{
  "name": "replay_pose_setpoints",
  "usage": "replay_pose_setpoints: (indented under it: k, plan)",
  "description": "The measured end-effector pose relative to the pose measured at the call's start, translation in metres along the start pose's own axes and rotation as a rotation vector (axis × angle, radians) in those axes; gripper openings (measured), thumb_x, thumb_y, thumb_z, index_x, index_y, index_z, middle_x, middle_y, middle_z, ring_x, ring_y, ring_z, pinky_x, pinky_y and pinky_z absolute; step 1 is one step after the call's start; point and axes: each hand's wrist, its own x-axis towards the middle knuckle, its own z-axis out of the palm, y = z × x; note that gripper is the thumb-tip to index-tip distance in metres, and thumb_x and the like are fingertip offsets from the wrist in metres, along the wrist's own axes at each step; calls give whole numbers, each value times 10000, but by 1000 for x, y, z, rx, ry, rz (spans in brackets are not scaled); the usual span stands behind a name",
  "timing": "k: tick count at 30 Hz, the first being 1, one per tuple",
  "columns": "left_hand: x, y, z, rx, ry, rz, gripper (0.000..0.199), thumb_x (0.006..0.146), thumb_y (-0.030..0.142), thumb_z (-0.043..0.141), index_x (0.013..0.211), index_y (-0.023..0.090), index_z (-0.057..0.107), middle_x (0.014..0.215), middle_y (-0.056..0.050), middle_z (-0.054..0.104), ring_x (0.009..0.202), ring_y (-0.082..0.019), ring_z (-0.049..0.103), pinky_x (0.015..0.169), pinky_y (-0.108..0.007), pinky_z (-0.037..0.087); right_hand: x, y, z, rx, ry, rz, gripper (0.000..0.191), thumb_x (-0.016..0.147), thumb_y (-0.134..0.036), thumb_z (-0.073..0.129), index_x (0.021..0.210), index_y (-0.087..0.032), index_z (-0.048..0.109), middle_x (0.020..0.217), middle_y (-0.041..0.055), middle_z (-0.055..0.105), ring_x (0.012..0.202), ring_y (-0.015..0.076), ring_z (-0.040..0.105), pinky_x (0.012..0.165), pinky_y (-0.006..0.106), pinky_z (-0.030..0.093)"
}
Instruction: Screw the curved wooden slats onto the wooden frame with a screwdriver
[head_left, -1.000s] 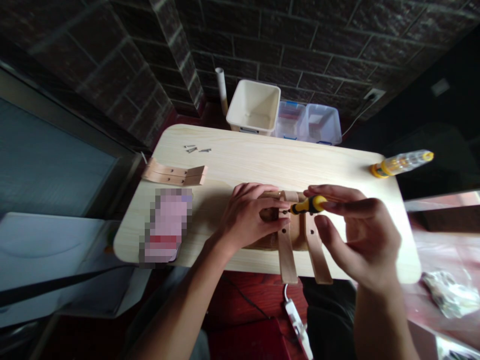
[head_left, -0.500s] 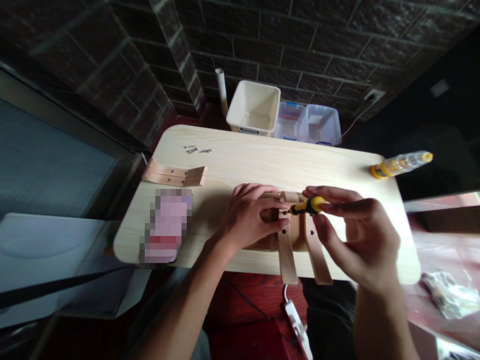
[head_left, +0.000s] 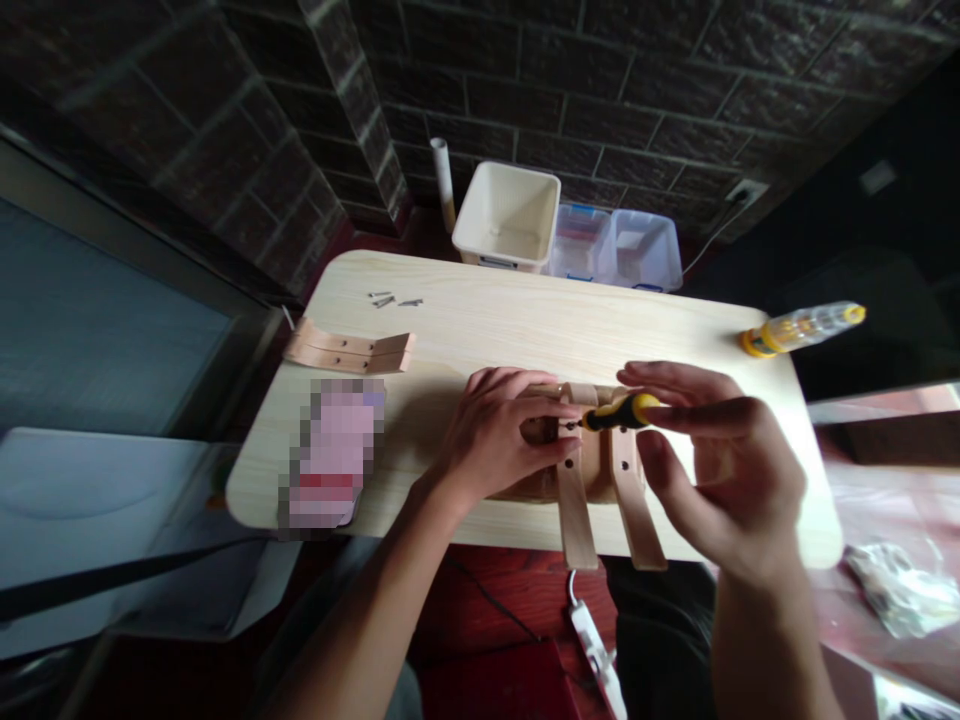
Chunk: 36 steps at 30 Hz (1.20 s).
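A yellow and black screwdriver (head_left: 622, 412) points left, its tip at a hole in the left wooden strip (head_left: 576, 515). My right hand (head_left: 724, 465) is at the handle's end, a finger touching it and the thumb apart from it. My left hand (head_left: 499, 430) presses on the wooden piece beneath, thumb and forefinger around the screwdriver's tip at the left strip. A second wooden strip (head_left: 637, 515) with a dark hole lies to the right, parallel to the first. Both strips reach over the table's front edge. The screw at the tip is too small to make out.
On the pale table (head_left: 525, 320) lie two joined curved wooden strips (head_left: 352, 352), several screws (head_left: 386, 299), a blurred pink phone (head_left: 330, 455) and a yellow clear-topped case (head_left: 802, 328). Beyond its back edge stand a cream bin (head_left: 510, 215) and clear boxes (head_left: 645, 245).
My right hand has shifted slightly right, and its thumb and fingers have opened away from the screwdriver's handle. The handle has tilted a little. My left hand has stayed in place.
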Motion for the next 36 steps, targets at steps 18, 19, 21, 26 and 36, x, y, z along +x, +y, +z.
replay_pose_setpoints:
  k: [18,19,21,26,36]
  plan:
    - [0,-1,1,-4,3,-4,260,892,502,885,1113,372,839,1358,11,782,1265,-261,689,1116,-468,440,-2,1,1,82,-54,16,416,897,34,728,1184,-264,681,1290,72,752,1253,292,746,995,507,652]
    - [0,-1,1,-4,3,-4,257,895,501,883,1113,373,839,1359,13,781,1266,-259,689,1118,-467,439,-2,1,1,82,-51,16,420,895,37,730,1184,-265,682,1287,70,749,1251,288,744,996,502,652]
    - [0,-1,0,-6,8,-2,256,896,499,882,1114,373,838,1355,15,781,1265,-257,691,1117,-465,440,-1,2,2,77,-51,20,427,890,42,736,1182,-265,684,1283,69,745,1255,286,739,1000,501,652]
    - [0,0,0,-11,6,4,256,889,480,892,1113,368,838,1360,13,781,1274,-258,691,1115,-466,446,-1,2,3,64,-36,13,435,890,39,732,1204,-256,673,1308,90,738,1254,309,739,1023,540,635]
    - [0,0,0,0,17,4,257,882,474,900,1111,374,841,1346,12,786,1258,-261,697,1113,-469,462,0,5,2,57,-47,10,442,883,50,736,1186,-265,664,1266,74,723,1221,280,735,984,499,648]
